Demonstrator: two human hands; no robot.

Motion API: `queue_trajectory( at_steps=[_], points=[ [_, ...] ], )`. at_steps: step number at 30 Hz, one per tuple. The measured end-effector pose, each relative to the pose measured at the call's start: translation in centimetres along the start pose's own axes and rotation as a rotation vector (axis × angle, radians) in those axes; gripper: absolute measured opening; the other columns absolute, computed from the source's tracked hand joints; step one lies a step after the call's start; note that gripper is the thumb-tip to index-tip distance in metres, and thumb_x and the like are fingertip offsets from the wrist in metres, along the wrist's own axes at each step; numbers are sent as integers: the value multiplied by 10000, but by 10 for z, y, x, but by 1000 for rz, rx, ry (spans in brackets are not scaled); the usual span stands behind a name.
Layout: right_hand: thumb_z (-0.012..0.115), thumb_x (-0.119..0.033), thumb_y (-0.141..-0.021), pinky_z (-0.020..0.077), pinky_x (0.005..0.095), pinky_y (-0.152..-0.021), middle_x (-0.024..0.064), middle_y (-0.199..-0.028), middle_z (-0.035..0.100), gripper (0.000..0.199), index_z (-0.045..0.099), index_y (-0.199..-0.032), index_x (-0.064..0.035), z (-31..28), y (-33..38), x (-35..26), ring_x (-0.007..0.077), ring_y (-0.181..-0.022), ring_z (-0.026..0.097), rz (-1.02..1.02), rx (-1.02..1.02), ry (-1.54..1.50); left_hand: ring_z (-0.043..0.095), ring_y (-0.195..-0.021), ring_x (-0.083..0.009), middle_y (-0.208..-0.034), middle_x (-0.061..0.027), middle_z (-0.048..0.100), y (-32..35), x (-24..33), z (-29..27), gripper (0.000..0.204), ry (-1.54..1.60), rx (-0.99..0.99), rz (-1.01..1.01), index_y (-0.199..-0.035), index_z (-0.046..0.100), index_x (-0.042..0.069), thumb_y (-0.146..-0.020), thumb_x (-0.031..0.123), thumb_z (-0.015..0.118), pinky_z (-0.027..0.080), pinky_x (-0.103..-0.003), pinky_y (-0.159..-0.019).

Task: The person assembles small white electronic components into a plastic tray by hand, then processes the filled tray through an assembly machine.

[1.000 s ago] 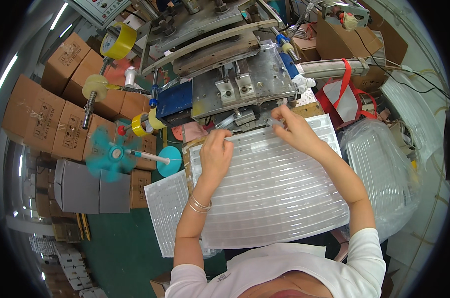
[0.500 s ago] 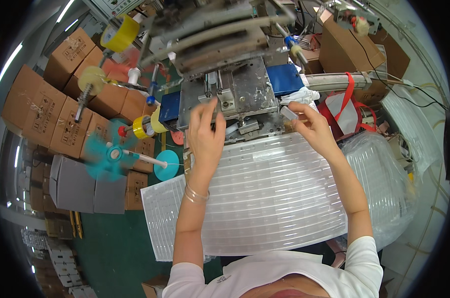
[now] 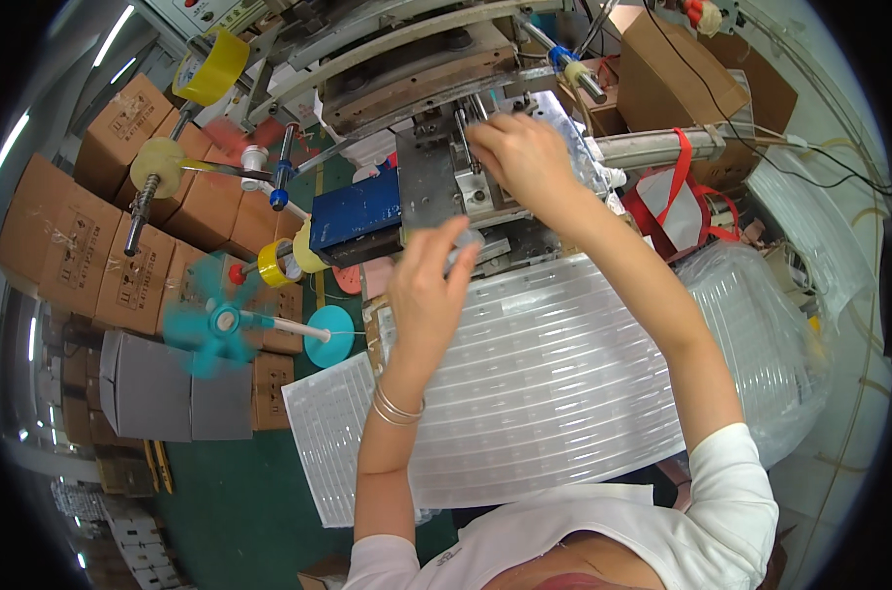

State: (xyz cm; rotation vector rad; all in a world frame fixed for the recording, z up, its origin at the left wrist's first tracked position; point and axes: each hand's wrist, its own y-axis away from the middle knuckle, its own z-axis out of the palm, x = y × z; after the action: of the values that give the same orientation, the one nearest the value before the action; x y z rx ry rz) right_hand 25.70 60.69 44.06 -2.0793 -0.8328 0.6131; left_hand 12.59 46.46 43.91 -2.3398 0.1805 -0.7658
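My right hand [image 3: 530, 162] reaches over the metal plate [image 3: 431, 167] of a press-like machine, fingers drawn together at the small metal fixture [image 3: 474, 189] with two rods. Whatever those fingers pinch is hidden beneath them. Closer to me, my left hand [image 3: 428, 290] is closed on a small clear piece [image 3: 463, 246] held between thumb and fingertips, just in front of the plate's near edge. Motion blurs the fingertips and the piece. Below both hands lies a large translucent ribbed plastic tray [image 3: 544, 393], and a blue block [image 3: 357, 211] adjoins the plate's left side.
The machine's heavy upper block [image 3: 416, 79] hangs behind the plate. Tape rolls [image 3: 210, 69] on spindles, a turquoise fan [image 3: 225, 318] and stacked cartons [image 3: 62, 236] stand left. At right are a red-handled bag [image 3: 667, 202] and plastic-wrapped trays [image 3: 756, 344].
My right hand has moved left from beside the plate, where it held a small pale block, to the fixture. My left hand has drawn back from there. The plate with its blue block has shifted right.
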Motion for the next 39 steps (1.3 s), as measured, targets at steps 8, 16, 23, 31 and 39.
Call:
queue_trajectory(
  at_steps=[8, 16, 23, 31, 39],
  points=[
    [626, -236, -815, 455, 389, -798, 115, -1064, 592, 338, 583, -1130, -123, 12, 7, 14, 299, -955, 565, 67, 11, -163, 621, -650, -294, -862, -97, 629, 41, -15, 59, 272, -9, -303, 52, -1007, 599, 83, -752, 126, 686, 498, -363, -577],
    [610, -154, -816, 490, 336, -706, 73, -930, 622, 225, 621, -1031, -87, -69, 82, 15, 259, -836, 614, 225, -470, -462, 616, -639, -296, -791, -79, 594, 55, -33, 102, 226, -293, -631, 210, -896, 563, 83, -730, 165, 693, 500, -379, -580],
    [618, -100, -739, 500, 354, -656, 68, -806, 562, 228, 606, -965, -128, -40, 182, 33, 269, -773, 600, -106, -748, -56, 612, -690, -318, -858, -114, 590, 65, -28, 91, 192, -233, -656, 105, -919, 541, 61, -747, 94, 620, 493, -405, -610],
    [602, -92, -693, 477, 319, -650, 88, -855, 516, 293, 513, -969, -55, -68, 129, 21, 204, -770, 551, 391, -452, -454, 563, -820, -276, -871, -121, 540, 62, 2, 123, 169, 5, -334, 194, -915, 549, 12, -747, 21, 544, 440, -411, -681],
    [601, -114, -813, 460, 262, -645, 64, -953, 585, 224, 509, -999, -29, -75, 136, 23, 141, -784, 557, 611, -419, -670, 546, -891, -237, -927, -64, 559, 84, -22, 115, 338, -110, -554, 145, -1089, 582, 82, -755, 82, 635, 395, -367, -780]
  ],
)
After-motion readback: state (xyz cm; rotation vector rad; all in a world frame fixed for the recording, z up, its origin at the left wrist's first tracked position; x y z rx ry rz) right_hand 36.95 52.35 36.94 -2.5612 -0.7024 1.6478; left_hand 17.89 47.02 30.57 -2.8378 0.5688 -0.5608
